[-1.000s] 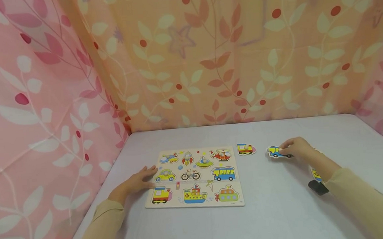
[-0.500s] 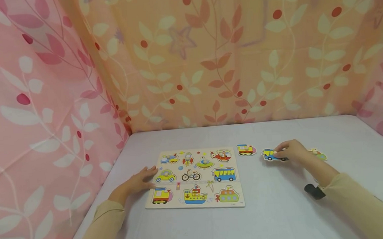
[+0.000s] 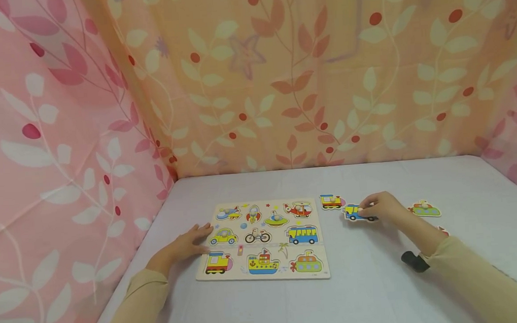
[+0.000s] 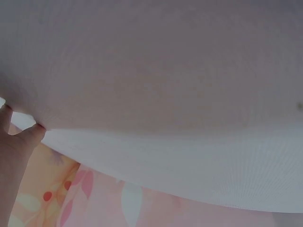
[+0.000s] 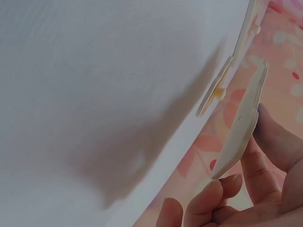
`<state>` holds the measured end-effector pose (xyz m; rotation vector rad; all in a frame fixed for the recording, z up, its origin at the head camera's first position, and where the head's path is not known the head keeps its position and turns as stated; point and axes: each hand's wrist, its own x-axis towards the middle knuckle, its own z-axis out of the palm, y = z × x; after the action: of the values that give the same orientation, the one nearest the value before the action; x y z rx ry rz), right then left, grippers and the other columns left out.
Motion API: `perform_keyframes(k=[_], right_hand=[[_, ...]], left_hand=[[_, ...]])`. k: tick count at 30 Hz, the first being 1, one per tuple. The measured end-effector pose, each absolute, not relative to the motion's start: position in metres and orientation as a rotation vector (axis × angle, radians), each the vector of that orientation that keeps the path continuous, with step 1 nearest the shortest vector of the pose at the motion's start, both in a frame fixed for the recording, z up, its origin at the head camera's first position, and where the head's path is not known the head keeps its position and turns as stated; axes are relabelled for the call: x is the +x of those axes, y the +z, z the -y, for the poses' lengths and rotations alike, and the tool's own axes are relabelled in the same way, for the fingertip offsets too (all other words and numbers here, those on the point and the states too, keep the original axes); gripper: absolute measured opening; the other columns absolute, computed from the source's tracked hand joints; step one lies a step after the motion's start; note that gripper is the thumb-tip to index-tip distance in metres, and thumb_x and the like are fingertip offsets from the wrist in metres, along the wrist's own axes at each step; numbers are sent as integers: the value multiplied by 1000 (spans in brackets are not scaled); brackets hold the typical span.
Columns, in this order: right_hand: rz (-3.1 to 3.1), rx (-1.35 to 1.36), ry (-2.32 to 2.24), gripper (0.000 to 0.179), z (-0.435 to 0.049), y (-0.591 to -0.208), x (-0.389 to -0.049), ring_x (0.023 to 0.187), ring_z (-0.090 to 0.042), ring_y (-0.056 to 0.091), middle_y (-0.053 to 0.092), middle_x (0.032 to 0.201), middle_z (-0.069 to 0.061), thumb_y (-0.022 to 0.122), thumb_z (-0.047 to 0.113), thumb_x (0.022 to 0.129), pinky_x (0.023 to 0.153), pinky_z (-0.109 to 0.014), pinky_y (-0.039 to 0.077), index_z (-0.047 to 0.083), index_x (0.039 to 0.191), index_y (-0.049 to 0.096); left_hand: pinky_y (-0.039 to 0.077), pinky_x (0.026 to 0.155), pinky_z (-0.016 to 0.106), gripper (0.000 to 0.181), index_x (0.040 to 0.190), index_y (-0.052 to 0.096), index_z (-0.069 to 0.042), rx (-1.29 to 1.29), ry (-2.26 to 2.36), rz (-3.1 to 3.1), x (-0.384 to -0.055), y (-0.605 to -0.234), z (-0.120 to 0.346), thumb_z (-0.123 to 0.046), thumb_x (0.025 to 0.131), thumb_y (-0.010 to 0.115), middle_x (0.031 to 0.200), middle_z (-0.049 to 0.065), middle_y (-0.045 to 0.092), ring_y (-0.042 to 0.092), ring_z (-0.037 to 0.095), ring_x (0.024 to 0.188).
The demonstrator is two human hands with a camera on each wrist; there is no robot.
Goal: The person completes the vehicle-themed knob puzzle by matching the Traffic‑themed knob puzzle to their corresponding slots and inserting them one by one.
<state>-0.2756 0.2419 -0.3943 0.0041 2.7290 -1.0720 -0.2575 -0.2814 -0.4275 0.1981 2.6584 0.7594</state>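
Observation:
In the head view a wooden puzzle board with vehicle pictures lies flat on the white table. My left hand rests at its left edge, fingers extended. To the right of the board, my right hand pinches a blue and yellow bus puzzle piece by its knob. The right wrist view shows the bare back of the bus piece, raised off the table. On the board, a bus picture shows no knob. A train puzzle piece lies just behind the held bus, by the board's upper right corner.
A green submarine puzzle piece lies right of my right hand. Part of another piece shows behind the right forearm. A black device sits at the right wrist. Floral curtains stand behind and beside the table.
My right hand has moved left with the bus piece, toward the board and the train piece. The submarine piece has come into sight behind it. My left hand stays put.

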Motion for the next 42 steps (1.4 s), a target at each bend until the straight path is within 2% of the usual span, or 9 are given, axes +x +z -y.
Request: perform_keyframes(k=[5, 15, 22, 26, 29, 34, 42], right_hand=[[-2734, -29, -1103, 25, -231, -396, -274, 98, -38, 46, 57, 108, -24, 72, 16, 87, 81, -48, 43, -4, 102, 69], [-2733, -37, -1135, 19, -211, -402, -273, 99, -37, 46, 57, 106, -22, 74, 15, 85, 82, -45, 44, -1, 96, 70], [-2706, -16, -1161, 21, -202, -405, -275, 105, -40, 44, 54, 113, -25, 75, 17, 85, 95, -55, 42, 0, 96, 71], [-2684, -20, -1180, 18, -196, -407, -275, 103, -38, 44, 54, 107, -22, 76, 16, 84, 88, -49, 43, 1, 93, 71], [-2672, -24, -1190, 15, -191, -405, -274, 103, -38, 44, 53, 107, -21, 76, 15, 83, 88, -51, 41, 2, 90, 70], [-2696, -88, -1151, 14, -182, -400, -272, 111, -44, 45, 55, 117, -26, 77, 15, 83, 100, -60, 36, 3, 87, 69], [-2713, -152, -1128, 14, -168, -400, -273, 105, -40, 47, 56, 109, -22, 79, 13, 81, 95, -57, 38, 3, 84, 70]], left_hand=[[-1, 108, 70, 73, 150, 37, -16, 187, 756, -2657, -259, -428, 282, -30, 87, 71, 160, 9, 21, 1, 41, 146], [3, 106, 73, 74, 151, 37, -17, 166, 739, -2659, -260, -429, 283, -32, 87, 71, 160, 9, 19, 2, 43, 145], [0, 108, 70, 73, 151, 37, -16, 206, 741, -2655, -260, -429, 284, -31, 87, 71, 160, 9, 21, 1, 42, 146], [0, 108, 70, 73, 150, 37, -14, 231, 744, -2660, -260, -428, 283, -32, 88, 71, 160, 11, 21, 1, 43, 145], [1, 107, 71, 74, 150, 37, -13, 227, 745, -2661, -260, -427, 283, -33, 87, 71, 159, 12, 21, 2, 44, 145], [2, 106, 72, 75, 151, 36, -15, 207, 740, -2658, -259, -428, 284, -33, 87, 71, 160, 13, 19, 2, 46, 144], [0, 108, 69, 73, 150, 37, -14, 229, 740, -2659, -258, -428, 284, -32, 88, 70, 160, 11, 20, 2, 44, 145]])
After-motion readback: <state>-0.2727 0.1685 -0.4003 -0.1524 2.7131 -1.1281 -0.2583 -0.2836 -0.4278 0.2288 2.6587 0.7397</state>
